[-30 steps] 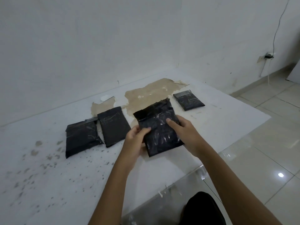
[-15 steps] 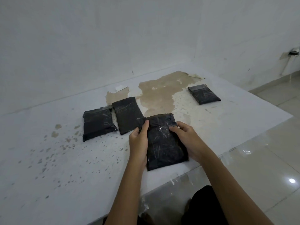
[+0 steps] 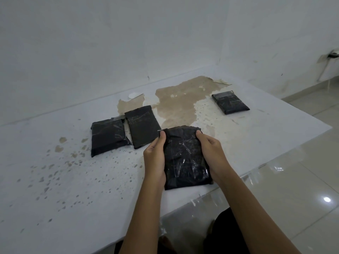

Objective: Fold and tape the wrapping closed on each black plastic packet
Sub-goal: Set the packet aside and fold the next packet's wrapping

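Observation:
A black plastic packet with shiny clear tape on its face lies near the front edge of the white table. My left hand grips its left side, thumb at the top left corner. My right hand grips its right side, fingertips on the folded top edge. Two more black packets lie side by side to the left, one further left and one beside it. A smaller black packet rests at the far right of the table.
The table top has a large brown patch where the surface has peeled, plus many small spots on the left. White walls stand behind. A glossy tiled floor lies to the right, and a wall socket with a cable is at the far right.
The packet came down from a raised, tilted hold onto the table near the front edge. Both hands slid to its sides, and its top flap now looks folded down.

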Motion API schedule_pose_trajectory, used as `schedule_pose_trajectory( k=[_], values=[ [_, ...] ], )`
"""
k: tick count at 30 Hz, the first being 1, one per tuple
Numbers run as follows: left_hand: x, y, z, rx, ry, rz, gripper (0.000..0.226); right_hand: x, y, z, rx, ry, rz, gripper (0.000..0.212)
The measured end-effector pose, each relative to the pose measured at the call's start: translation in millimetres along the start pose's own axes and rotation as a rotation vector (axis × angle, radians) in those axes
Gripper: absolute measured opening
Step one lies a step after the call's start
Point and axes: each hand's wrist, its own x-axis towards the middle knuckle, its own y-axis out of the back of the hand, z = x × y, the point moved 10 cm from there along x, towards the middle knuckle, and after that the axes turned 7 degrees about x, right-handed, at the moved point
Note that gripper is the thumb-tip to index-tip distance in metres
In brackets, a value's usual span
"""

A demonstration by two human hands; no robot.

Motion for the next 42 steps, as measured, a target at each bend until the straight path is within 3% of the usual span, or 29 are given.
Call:
schedule_pose_trajectory(
  k=[6,12,19,25,34,42],
  values=[
    [-1.6,-2.2,-0.5,-0.048,0.043,-0.036,0.028,-2.3,-3.5,0.1,0.094,-0.083,-0.061,0.03],
    [-5.1,-0.9,5.8,0.037,-0.126,-0.023,0.055,-5.4,3.9,-1.8,0.039,0.004,-0.056,0.039],
    [-10.8,-4.2,17.5,0.13,-0.279,-0.05,0.014,-5.4,9.0,-5.8,0.068,0.104,-0.054,0.028],
    [-17.8,-8.5,25.8,0.306,-0.43,-0.037,0.017,-5.2,14.2,-8.6,0.084,0.123,-0.016,0.018],
    [-20.7,4.8,20.0,0.283,-0.385,0.129,0.035,-9.6,7.0,-8.7,0.149,0.08,-0.068,0.035],
    [-21.4,14.4,22.7,0.141,-0.37,0.199,0.033,-12.1,4.2,-6.8,0.04,0.093,-0.109,0.018]
  ],
)
